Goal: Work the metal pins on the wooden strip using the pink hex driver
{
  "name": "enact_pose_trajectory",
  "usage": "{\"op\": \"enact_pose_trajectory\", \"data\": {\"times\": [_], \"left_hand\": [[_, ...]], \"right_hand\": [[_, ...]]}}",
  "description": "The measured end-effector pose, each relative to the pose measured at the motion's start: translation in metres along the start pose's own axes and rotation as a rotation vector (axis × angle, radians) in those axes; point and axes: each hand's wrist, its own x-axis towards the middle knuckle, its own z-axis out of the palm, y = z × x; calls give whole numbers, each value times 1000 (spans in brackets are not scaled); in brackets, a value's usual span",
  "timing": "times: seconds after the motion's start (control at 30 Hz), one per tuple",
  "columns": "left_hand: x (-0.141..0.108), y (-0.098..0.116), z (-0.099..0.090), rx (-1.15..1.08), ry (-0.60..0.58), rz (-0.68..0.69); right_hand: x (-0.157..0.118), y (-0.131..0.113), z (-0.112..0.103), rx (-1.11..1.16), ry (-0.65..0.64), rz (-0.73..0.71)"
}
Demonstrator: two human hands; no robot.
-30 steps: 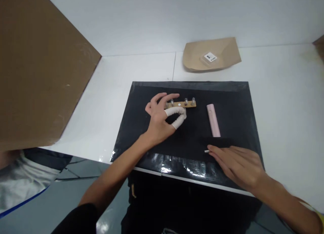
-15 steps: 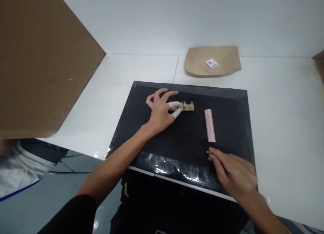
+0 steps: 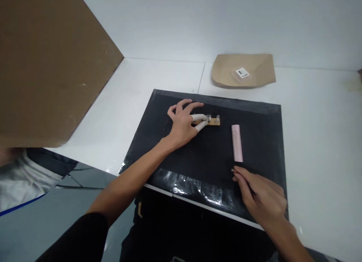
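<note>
Wooden strip point(image 3: 214, 122) lies on the black mat point(image 3: 209, 156) directly under the left hand's point(image 3: 182, 127) fingertips, long axis running left to right; left thumb and forefinger pinched together, seemingly on a clear cap point(image 3: 207, 121) over the strip. Right hand point(image 3: 264, 196) is the farther one, well apart toward the near right, closed on a small rod point(image 3: 233, 170), pink bar point(image 3: 236, 143) just beyond it, lengthwise near to far
</note>
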Motion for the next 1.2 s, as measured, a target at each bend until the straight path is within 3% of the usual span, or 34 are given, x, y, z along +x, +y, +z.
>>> {"op": "enact_pose_trajectory", "data": {"times": [1.2], "left_hand": [[-3,-6,1,24,64,47]], "right_hand": [[4,2,3,34,10,9]]}}
